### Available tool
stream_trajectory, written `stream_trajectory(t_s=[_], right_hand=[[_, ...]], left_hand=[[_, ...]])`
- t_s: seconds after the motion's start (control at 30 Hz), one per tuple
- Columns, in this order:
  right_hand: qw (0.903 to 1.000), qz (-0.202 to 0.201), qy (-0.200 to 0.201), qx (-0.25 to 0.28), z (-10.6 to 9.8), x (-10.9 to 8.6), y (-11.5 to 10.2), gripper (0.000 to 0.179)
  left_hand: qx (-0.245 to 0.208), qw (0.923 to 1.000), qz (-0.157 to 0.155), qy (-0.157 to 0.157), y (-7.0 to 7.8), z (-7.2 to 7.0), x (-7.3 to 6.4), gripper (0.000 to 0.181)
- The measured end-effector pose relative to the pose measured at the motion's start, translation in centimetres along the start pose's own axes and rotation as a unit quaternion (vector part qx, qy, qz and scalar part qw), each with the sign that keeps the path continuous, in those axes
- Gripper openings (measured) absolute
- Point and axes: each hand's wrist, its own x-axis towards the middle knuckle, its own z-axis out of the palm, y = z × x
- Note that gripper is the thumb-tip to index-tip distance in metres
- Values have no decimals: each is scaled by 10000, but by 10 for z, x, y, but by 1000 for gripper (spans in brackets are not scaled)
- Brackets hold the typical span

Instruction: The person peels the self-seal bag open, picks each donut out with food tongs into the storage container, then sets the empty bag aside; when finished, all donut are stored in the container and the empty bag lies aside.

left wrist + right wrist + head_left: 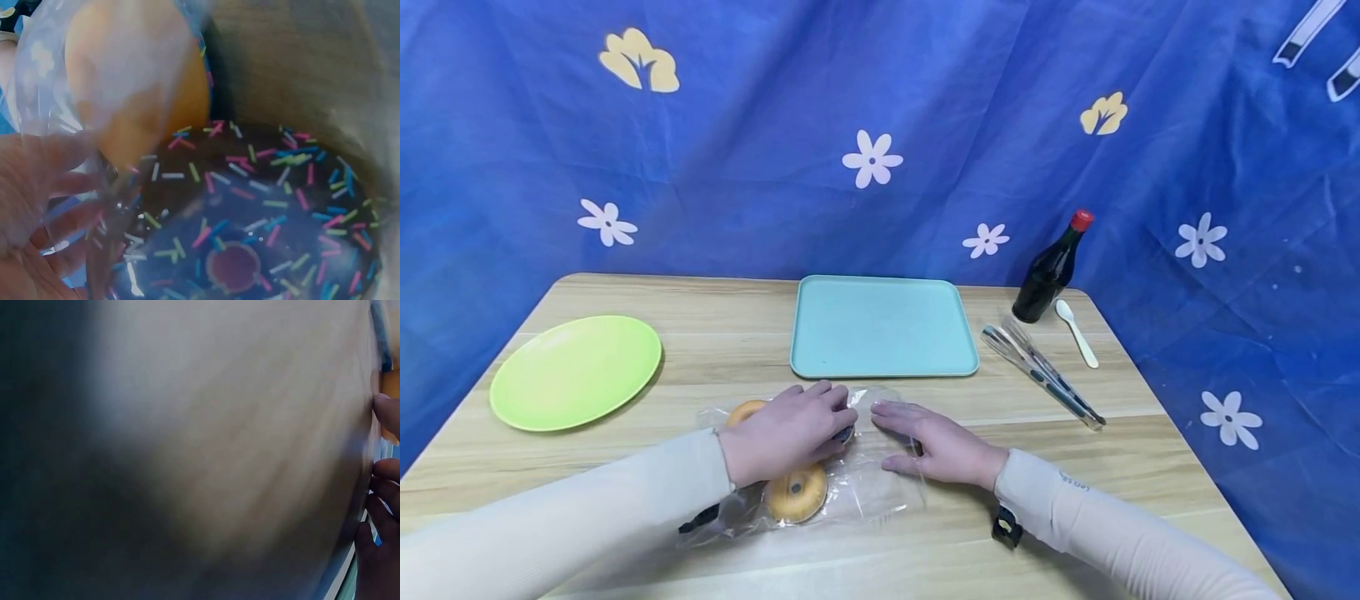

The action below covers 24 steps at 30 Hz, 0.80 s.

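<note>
A clear plastic bag lies at the front middle with toy donuts inside. One tan donut sits at the near side, and another tan donut shows past my left wrist. My left hand reaches over the bag, its fingers curled round a dark donut mostly hidden beneath them. The left wrist view shows a chocolate donut with coloured sprinkles close up, behind film. My right hand rests at the bag's right edge, fingers extended and thumb apart; its wrist view is mostly blurred.
Beyond the bag lies a turquoise tray. A green plate is on the left. Metal tongs, a white spoon and a dark bottle with a red cap are at the right. A blue curtain hangs behind the table.
</note>
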Motion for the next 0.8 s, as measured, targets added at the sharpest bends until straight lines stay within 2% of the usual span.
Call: stream_trajectory(t_s=[0.27, 0.53, 0.8], right_hand=[[9999, 58, -87, -53, 2, 0, 2, 71], [10000, 34, -32, -8, 2, -1, 0, 70], [9999, -95, 63, 79, 1, -2, 1, 67]], left_hand=[[-46, 10000, 23, 26, 3, 2, 1, 13], [-159, 9995, 62, 269, 0, 8, 4, 17], [-271, 9993, 27, 253, 1, 9, 7, 16]])
